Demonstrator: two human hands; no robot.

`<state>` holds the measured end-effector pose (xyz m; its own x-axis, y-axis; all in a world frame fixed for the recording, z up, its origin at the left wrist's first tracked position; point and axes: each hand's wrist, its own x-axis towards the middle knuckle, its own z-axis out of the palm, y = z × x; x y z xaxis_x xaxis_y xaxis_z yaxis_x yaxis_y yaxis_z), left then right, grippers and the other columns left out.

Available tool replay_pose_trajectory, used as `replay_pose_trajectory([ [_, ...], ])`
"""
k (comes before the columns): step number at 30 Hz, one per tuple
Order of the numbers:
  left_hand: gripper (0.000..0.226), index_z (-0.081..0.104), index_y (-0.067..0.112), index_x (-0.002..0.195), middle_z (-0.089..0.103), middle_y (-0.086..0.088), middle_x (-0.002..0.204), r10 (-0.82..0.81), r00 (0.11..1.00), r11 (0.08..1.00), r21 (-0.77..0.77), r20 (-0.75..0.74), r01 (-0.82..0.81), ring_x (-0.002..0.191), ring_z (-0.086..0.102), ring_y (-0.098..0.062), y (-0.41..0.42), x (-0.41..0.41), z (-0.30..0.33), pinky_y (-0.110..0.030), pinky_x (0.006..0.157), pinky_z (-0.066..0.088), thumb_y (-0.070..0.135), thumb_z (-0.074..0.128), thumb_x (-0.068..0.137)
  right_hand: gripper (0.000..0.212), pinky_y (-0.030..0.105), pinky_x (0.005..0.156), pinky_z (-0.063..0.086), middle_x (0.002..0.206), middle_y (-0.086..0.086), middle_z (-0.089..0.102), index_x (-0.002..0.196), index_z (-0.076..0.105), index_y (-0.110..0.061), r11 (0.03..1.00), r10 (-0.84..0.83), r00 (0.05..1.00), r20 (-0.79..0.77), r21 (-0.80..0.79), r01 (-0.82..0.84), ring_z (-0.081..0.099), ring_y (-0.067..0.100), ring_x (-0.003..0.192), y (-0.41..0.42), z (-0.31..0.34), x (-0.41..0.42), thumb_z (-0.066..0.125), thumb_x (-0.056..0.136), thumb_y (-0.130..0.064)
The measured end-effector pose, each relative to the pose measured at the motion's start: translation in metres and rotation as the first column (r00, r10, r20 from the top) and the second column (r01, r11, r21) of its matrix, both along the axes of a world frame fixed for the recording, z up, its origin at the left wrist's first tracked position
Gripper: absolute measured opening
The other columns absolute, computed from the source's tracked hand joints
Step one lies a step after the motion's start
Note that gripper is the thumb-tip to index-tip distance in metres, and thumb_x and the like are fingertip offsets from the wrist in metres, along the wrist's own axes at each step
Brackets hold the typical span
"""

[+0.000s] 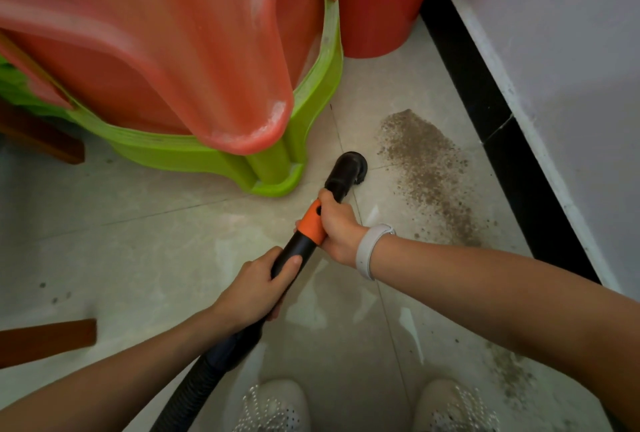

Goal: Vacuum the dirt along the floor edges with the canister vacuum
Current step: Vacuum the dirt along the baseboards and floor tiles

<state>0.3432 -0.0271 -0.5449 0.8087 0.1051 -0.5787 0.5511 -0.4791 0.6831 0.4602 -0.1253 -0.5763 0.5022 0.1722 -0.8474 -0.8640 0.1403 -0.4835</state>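
Note:
A black vacuum wand (298,251) with an orange collar (311,223) runs up the middle of the view. Its round brush nozzle (351,168) rests on the pale tile floor. My right hand (337,223) grips the wand at the orange collar, with a white band on the wrist. Lower down, my left hand (256,287) holds the black tube, where the ribbed hose (188,390) begins. A long patch of brown dirt (429,175) lies just right of the nozzle, beside the black skirting (491,126). The canister is out of sight.
A stack of orange and green plastic stools (194,85) stands close on the nozzle's left. An orange bin (381,1) fills the corner behind. The white wall (561,60) runs along the right. More dirt (509,372) lies near my white shoes (273,407). Brown wooden pieces (48,338) sit at left.

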Motion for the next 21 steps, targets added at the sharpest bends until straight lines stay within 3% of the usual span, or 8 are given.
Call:
replay_pose_trajectory([
  [4,0.03,0.045,0.015,0.077,0.056,-0.009,0.052,0.055,0.998,0.998,-0.044,0.032,-0.053,0.038,0.051,-0.019,-0.011,0.016,-0.003,-0.027,0.045,0.042,0.038,0.045,0.097,0.027,0.049,0.08,0.054,0.07,0.009,0.051,0.078,0.042,-0.011,0.993,0.022,0.995,0.099,-0.114,-0.01,0.059,0.028,0.062,0.001,-0.001,0.018,0.044,0.099,-0.028],
  [8,0.034,0.044,0.014,0.076,0.053,-0.01,0.05,0.068,0.996,0.991,-0.121,0.049,-0.062,0.036,0.049,-0.022,-0.017,0.046,-0.005,-0.025,0.042,0.038,0.042,0.045,0.096,0.026,0.055,0.09,0.05,0.076,0.011,0.053,0.074,0.043,-0.012,0.979,-0.005,0.986,0.164,-0.198,0.038,0.064,0.039,0.092,-0.002,0.001,0.044,0.046,0.095,-0.028],
  [13,0.038,0.048,0.009,0.085,0.052,-0.007,0.049,0.065,0.996,0.985,-0.164,0.054,-0.055,0.034,0.049,-0.02,-0.03,0.088,-0.008,-0.024,0.04,0.039,0.045,0.043,0.095,0.025,0.052,0.088,0.052,0.076,0.013,0.053,0.077,0.043,-0.009,0.981,-0.005,0.982,0.19,-0.188,0.041,0.064,0.034,0.078,-0.017,0.006,0.082,0.045,0.096,-0.026],
  [16,0.04,0.047,0.007,0.086,0.051,-0.006,0.048,0.082,0.995,0.977,-0.203,0.061,-0.068,0.037,0.05,-0.023,-0.038,0.103,-0.01,-0.027,0.041,0.04,0.046,0.043,0.095,0.024,0.054,0.092,0.05,0.082,0.013,0.054,0.078,0.044,-0.01,0.975,0.013,0.981,0.192,-0.222,0.03,0.063,0.038,0.096,-0.02,0.01,0.099,0.046,0.095,-0.027],
  [21,0.039,0.045,0.009,0.083,0.048,-0.01,0.051,0.117,0.992,0.971,-0.214,0.055,-0.102,0.034,0.047,-0.021,-0.04,0.127,-0.011,-0.024,0.037,0.038,0.045,0.043,0.096,0.028,0.051,0.091,0.051,0.074,0.013,0.055,0.076,0.042,-0.009,0.969,0.006,0.978,0.208,-0.243,0.046,0.063,0.032,0.078,-0.022,0.016,0.119,0.044,0.098,-0.027],
])
